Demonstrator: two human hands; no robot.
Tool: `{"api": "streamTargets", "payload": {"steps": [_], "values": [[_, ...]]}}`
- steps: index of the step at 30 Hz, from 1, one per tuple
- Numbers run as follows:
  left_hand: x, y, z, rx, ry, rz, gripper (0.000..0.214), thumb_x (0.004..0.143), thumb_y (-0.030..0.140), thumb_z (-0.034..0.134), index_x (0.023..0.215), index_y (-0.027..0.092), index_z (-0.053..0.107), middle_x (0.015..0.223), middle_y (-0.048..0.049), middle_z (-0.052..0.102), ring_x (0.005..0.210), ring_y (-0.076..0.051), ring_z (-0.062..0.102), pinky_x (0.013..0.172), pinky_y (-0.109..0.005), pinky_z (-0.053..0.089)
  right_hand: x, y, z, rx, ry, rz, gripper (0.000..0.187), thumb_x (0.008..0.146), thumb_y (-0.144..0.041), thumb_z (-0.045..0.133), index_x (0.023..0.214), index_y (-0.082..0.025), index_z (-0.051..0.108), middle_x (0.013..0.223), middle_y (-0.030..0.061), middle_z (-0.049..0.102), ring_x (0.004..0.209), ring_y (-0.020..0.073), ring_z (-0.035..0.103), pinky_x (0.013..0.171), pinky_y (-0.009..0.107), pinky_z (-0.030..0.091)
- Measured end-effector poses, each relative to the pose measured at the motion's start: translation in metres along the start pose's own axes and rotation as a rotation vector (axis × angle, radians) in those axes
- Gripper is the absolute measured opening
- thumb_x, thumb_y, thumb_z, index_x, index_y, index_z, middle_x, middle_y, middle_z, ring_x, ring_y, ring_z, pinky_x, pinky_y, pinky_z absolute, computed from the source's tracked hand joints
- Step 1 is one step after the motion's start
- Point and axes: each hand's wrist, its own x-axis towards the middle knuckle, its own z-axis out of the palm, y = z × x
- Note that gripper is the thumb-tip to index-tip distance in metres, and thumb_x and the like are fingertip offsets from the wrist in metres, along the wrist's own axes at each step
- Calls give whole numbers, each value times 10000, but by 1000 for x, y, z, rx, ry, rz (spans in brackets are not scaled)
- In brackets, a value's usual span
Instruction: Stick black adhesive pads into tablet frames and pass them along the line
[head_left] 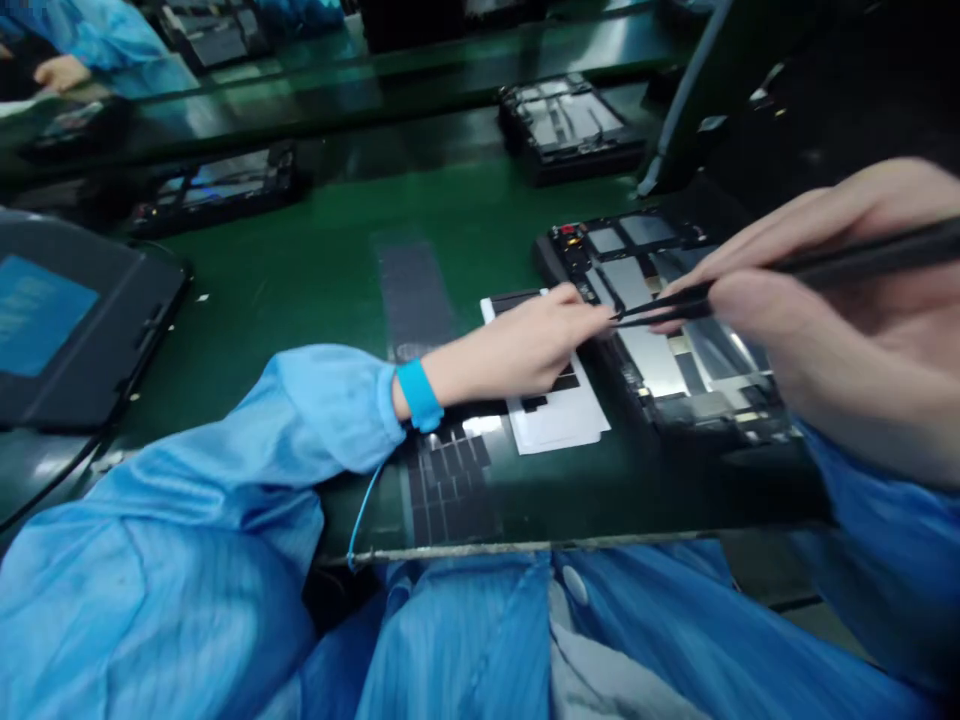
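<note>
My right hand [840, 300] is closed round black tweezers [795, 270] whose tips reach left to the edge of an opened device [660, 330] with bare boards and metal shields. My left hand [525, 345], fingers curled together, rests on a white sheet carrying dark stickers [559, 410] and touches the device's left edge by the tweezer tips. Whether it pinches anything is too small to make out. A blue wrist strap [418, 395] with a thin cord sits on my left wrist.
A green conveyor belt [315, 270] carries more opened devices at the back [570, 125] and back left [217, 185]. A dark grey tray [75, 320] lies at the left. Another person's blue sleeve and hand [64, 70] show far left. The belt's front edge [525, 545] runs above my lap.
</note>
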Motion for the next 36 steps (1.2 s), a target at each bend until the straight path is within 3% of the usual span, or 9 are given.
{"api": "streamTargets", "payload": {"steps": [4, 6, 10, 15, 23, 27, 32, 34, 36], "values": [[-18, -12, -34, -132, 28, -257, 169, 788, 142, 452, 923, 169, 550, 951, -53, 565, 932, -200, 509, 817, -321, 392, -5, -14, 40, 114, -299, -91, 55, 811, -272, 593, 823, -219, 601, 839, 18, 630, 803, 164, 613, 690, 296, 513], [-33, -17, -46, -197, -128, -359, 103, 750, 221, 547, 827, 157, 570, 827, -35, 556, 837, -187, 526, 740, -291, 390, -3, -11, 63, 160, -423, -67, 58, 820, -262, 575, 821, -207, 594, 794, 10, 629, 720, 147, 609, 634, 282, 509], [-53, -22, -44, -241, -510, -437, 278, 580, 332, 706, 751, 159, 571, 740, 7, 517, 706, -147, 496, 623, -237, 359, 6, -3, 85, 178, -441, -52, 73, 821, -250, 576, 798, -182, 587, 768, 14, 616, 686, 132, 598, 602, 251, 485], [-50, -21, -32, -159, -512, -455, 363, 492, 369, 749, 720, 166, 553, 720, 23, 495, 654, -123, 449, 580, -217, 335, 7, -5, 85, 169, -406, -20, 174, 832, -336, 562, 742, -190, 585, 726, 18, 603, 664, 132, 589, 577, 248, 473], [-42, -15, -34, -124, -553, -515, 385, 500, 350, 753, 797, 163, 593, 725, 11, 512, 667, -146, 476, 594, -231, 338, 6, -1, 91, 175, -390, 26, 236, 812, -409, 579, 723, -191, 592, 734, 22, 609, 657, 140, 603, 573, 261, 501], [-47, -16, -34, -126, -555, -502, 405, 518, 397, 741, 807, 162, 581, 770, -3, 533, 666, -140, 478, 573, -222, 338, 10, -13, 80, 249, -328, 62, 264, 794, -430, 598, 704, -183, 579, 708, 19, 611, 645, 141, 622, 558, 259, 525], [-50, -18, -42, -106, -528, -420, 299, 647, 432, 662, 694, 162, 543, 683, 10, 526, 558, -102, 440, 506, -216, 301, 29, -14, 25, 159, -36, 108, 210, 812, -355, 588, 740, -160, 566, 695, -22, 601, 645, 84, 624, 561, 188, 500], [-43, -14, -42, -128, -374, -410, 276, 767, 406, 556, 651, 156, 539, 601, 17, 503, 525, -94, 421, 515, -225, 303, 37, 4, 6, 168, 4, 196, 219, 828, -338, 566, 723, -150, 529, 630, -39, 584, 568, 64, 605, 526, 177, 480], [-33, -8, -35, -148, -84, -388, 274, 839, 349, 465, 665, 151, 540, 611, 10, 515, 558, -97, 441, 562, -232, 337, 44, 29, -1, 259, -43, 311, 263, 837, -353, 559, 690, -147, 490, 558, -38, 566, 478, 71, 576, 473, 194, 477]]}}
